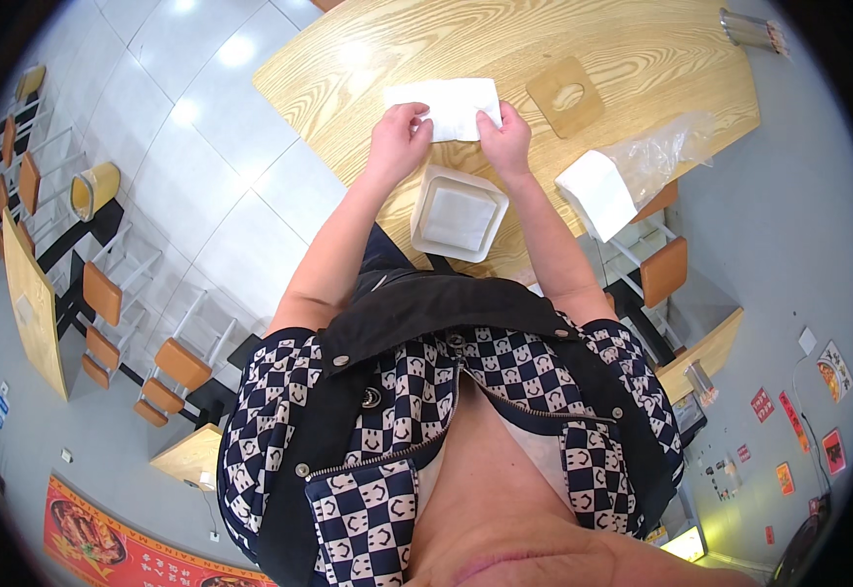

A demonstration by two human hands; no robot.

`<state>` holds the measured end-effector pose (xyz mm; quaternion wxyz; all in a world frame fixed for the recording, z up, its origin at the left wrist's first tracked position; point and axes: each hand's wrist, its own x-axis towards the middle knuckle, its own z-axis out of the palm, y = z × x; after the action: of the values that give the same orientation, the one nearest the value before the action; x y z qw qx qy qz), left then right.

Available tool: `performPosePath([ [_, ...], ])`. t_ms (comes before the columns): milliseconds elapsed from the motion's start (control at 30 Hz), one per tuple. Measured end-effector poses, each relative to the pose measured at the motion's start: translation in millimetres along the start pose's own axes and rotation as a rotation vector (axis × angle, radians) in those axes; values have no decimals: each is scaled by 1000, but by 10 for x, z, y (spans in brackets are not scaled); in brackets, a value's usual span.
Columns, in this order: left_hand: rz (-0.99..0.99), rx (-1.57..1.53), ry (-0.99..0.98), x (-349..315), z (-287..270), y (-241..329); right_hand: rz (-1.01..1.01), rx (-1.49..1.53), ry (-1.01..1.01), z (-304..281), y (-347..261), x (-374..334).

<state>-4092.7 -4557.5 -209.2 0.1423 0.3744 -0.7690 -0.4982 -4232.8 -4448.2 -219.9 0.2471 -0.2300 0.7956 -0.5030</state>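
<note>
A white paper napkin lies flat on the wooden table. My left hand pinches its near left edge, and my right hand pinches its near right edge. Just below my hands stands a white square napkin holder with folded napkins inside it. To the right, a stack of white napkins sticks out of a clear plastic bag at the table's edge.
A square wooden lid with an oval hole lies on the table beyond my right hand. A holder with chopsticks stands at the far right corner. Orange-seated stools and other tables fill the tiled floor at left.
</note>
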Motion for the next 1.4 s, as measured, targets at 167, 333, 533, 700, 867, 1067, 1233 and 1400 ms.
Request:
performPosePath([
  [167,138,230,-40,88,63,-4,-7,-23,7,2,30,18],
  [333,101,351,48,159,43,112,20,-5,15,3,39,19],
  [533,282,503,195,344,-19,31,7,-33,24,-4,34,27],
  [700,246,537,141,440,47,-22,39,-56,-15,-25,15,23],
  [867,278,451,173,516,116,-129,74,-42,-42,-29,-25,23],
  [1067,404,367,276,559,167,-220,47,-41,-18,-23,-7,25],
  [1233,466,330,243,554,166,-255,17,-41,6,-9,-7,18],
  [1400,504,349,346,532,147,-216,5,-30,-4,5,-30,10],
])
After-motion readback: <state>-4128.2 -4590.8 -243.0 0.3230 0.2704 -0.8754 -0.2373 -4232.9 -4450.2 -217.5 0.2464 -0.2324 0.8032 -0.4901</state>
